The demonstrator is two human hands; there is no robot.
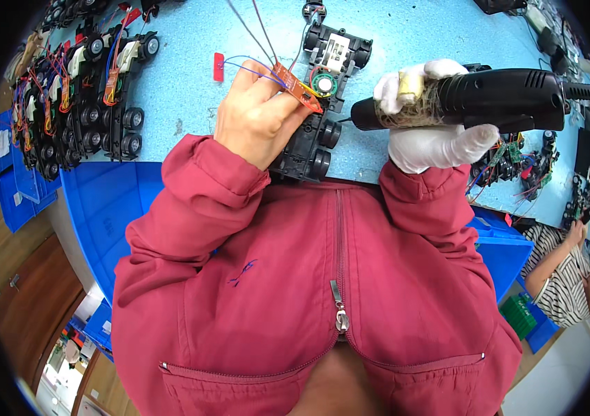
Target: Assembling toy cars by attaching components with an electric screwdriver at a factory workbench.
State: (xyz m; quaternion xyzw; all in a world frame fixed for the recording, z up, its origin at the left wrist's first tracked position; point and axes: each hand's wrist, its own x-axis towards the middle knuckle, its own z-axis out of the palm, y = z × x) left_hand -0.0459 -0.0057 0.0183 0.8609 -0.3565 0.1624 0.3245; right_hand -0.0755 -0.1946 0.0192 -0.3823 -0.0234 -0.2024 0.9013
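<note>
I take the black toy-car chassis as my landmark; it lies on the light-blue worktable, running away from the edge nearest my body, wheels along both sides and a round green-and-white part set in its middle.

My left hand is bare and sits just left of the chassis, against its near wheels. Its fingers are pressed together in a pinch on a small orange circuit board — the board tilts over the left edge of the chassis, and thin blue, red and dark wires run from it up and away across the table. A small red tag lies flat on the table to the left of the chassis, beyond my knuckles.

My right hand, in a white glove, is just right of the chassis, wrapped shut around a black electric screwdriver. The tool lies roughly level, its tip pointing left and ending close beside the right flank of the chassis; I cannot tell whether it touches.

Far left of the chassis stands a row of similar wheeled chassis with orange boards and wiring, and below that, blue plastic bins. Far right — past the screwdriver — another person in a striped shirt is bent over the table.
</note>
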